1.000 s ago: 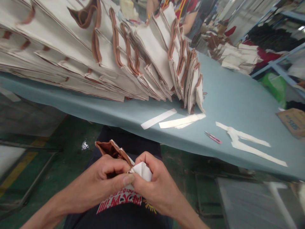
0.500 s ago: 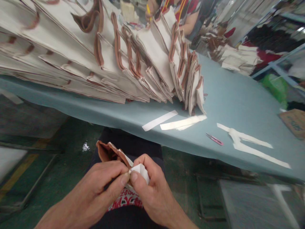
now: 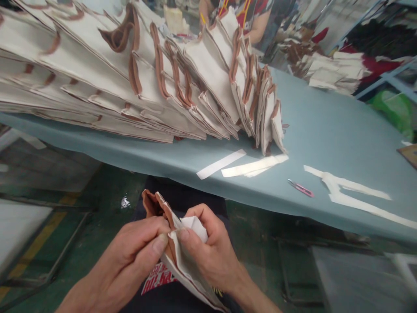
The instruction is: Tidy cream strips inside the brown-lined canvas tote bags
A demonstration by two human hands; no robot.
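Low in the head view, both my hands grip a folded cream canvas bag (image 3: 186,261) with brown trim over my lap. My left hand (image 3: 130,256) pinches its brown-edged side with thumb and fingers closed. My right hand (image 3: 208,252) is closed on the bag's white folded top, thumb pressed against the fabric. The bag's lower part hangs down between my forearms. In front of me a long fanned stack of the same cream bags (image 3: 146,82) with brown handles lies on the blue-grey table (image 3: 325,130).
White fabric strips (image 3: 241,164) and more strips (image 3: 352,193) lie near the table's front edge, with a small pink thread snipper (image 3: 301,188) between them. Another person (image 3: 247,17) sits at the far side. More bags (image 3: 329,69) are piled at the back right.
The bag has been unfolded downward, with more cream fabric now showing between my hands. Both hands keep their grip and have shifted slightly right.
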